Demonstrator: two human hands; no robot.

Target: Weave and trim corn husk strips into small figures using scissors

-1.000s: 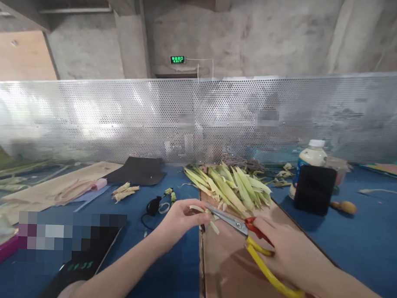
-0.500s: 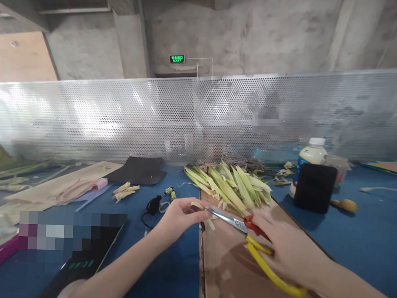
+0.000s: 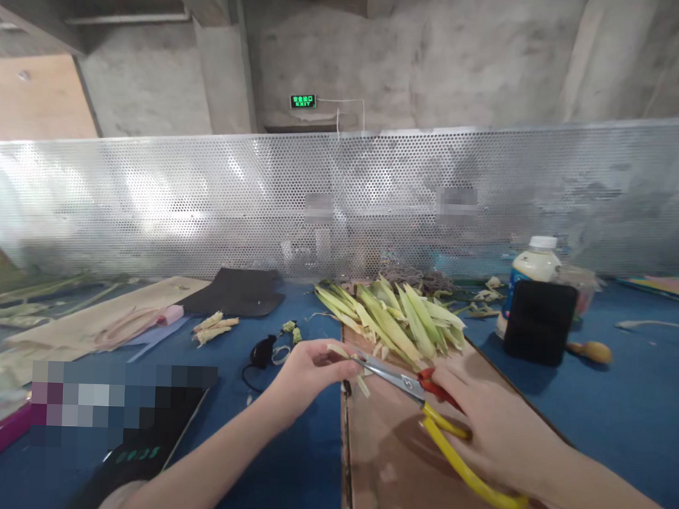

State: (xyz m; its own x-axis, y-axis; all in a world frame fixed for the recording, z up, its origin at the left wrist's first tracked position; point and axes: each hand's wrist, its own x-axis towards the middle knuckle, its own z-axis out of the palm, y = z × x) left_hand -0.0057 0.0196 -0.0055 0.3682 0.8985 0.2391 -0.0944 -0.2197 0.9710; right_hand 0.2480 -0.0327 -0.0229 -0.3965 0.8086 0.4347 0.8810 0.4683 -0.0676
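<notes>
Over the left edge of the board (image 3: 388,464), my left hand (image 3: 318,365) pinches a pale strip (image 3: 338,350). My right hand (image 3: 483,423) curls round scissors (image 3: 406,382) (red-and-yellow ones), near husks (image 3: 396,319) at the far edge.

Two hands (image 3: 320,367), one pair of scissors (image 3: 406,381), one leaf pile (image 3: 396,323), one board (image 3: 391,464), one bottle (image 3: 534,264), one exit sign (image 3: 303,101)
</notes>
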